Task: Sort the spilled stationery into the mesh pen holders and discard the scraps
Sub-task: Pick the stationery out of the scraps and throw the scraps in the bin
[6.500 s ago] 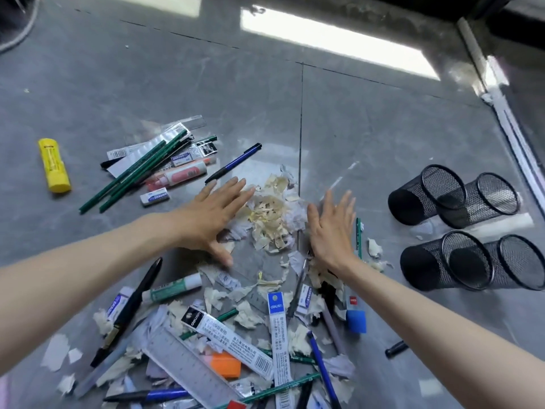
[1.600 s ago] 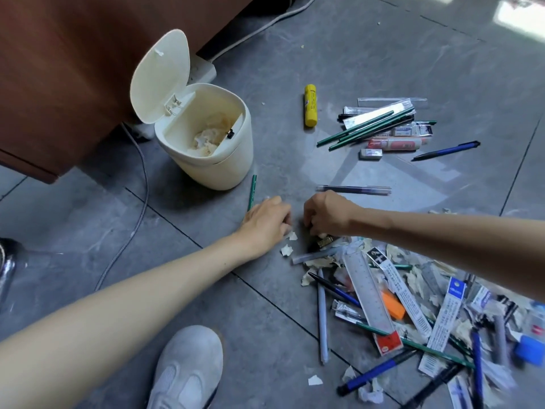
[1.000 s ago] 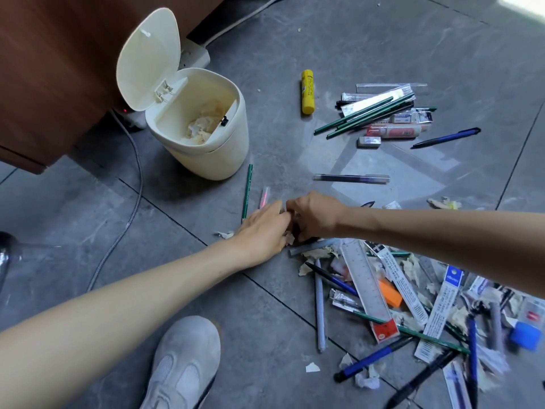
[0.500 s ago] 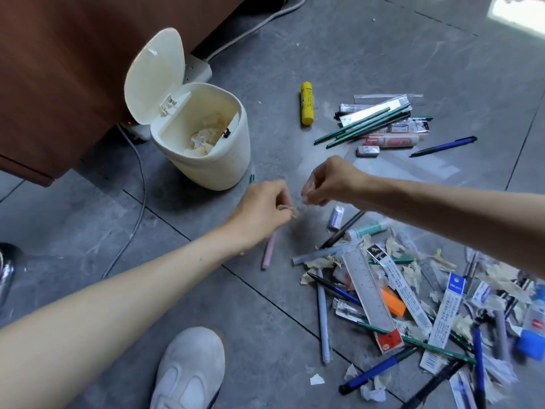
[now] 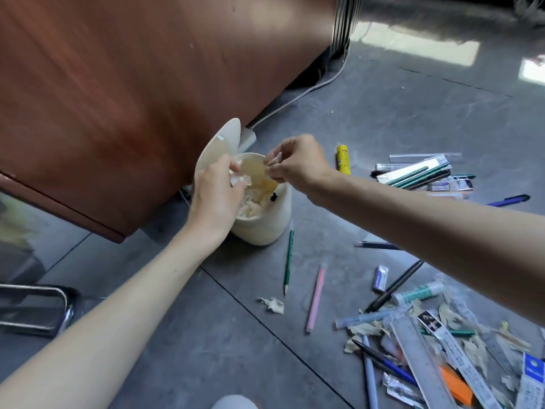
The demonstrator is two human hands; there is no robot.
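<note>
A small cream bin (image 5: 265,228) with its lid (image 5: 218,146) flipped up stands on the floor beside a brown cabinet, with paper scraps inside. My left hand (image 5: 216,193) hovers over the bin's left rim, pinching white paper scraps (image 5: 240,180). Over the far rim, my right hand (image 5: 298,162) pinches a small scrap (image 5: 275,159) between its fingertips. Spilled stationery and more scraps lie in a heap (image 5: 436,343) at the lower right. The mesh pen holders are out of view.
A green pencil (image 5: 288,262), a pink pen (image 5: 315,299) and a crumpled scrap (image 5: 272,304) lie on the floor near the bin. A yellow glue stick (image 5: 343,159) and sorted green pencils (image 5: 415,174) lie further back. A brown cabinet (image 5: 132,98) fills the left, with a cable (image 5: 300,95) behind.
Both hands have risen from the floor pile and moved left to above the open bin, carrying scraps. The view has swung towards the cabinet.
</note>
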